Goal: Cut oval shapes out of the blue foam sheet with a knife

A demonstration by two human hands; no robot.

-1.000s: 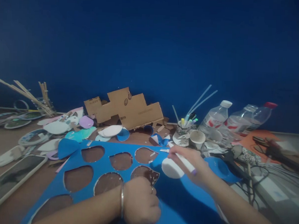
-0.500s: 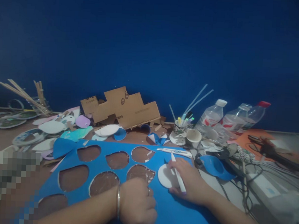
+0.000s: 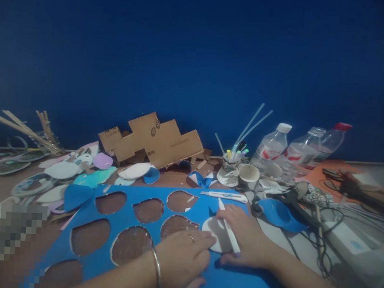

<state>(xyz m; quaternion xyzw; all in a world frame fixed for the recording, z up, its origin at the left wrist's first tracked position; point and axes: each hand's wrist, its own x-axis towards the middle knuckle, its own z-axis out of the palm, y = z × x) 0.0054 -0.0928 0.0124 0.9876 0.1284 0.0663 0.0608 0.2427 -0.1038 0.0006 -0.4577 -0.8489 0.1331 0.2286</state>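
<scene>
In the head view a blue sheet (image 3: 139,192) with several rounded cut-out holes lies in front of me. A white teardrop-shaped piece (image 3: 220,234) rests on its right part. My left hand (image 3: 185,254), with a bangle at the wrist, lies over the sheet with fingers stretched out, the fingertips at the piece's left edge. My right hand (image 3: 243,235) is closed round a slim white marker (image 3: 229,230) with a purple end, slanting over the piece. Just beyond, a white utility knife (image 3: 224,197) lies on the sheet.
Torn cardboard (image 3: 163,138) leans at the back. A cup of markers (image 3: 231,165), an open paper cup (image 3: 249,174) and plastic bottles (image 3: 272,141) stand back right. Cut paper pieces (image 3: 62,170) pile up at left. Black cables (image 3: 323,234) and a blue scrap (image 3: 282,216) lie at right.
My left hand has moved from a curled fist to outstretched fingers and shifted right to the white piece's edge. My right hand still holds the marker. The view has shifted slightly.
</scene>
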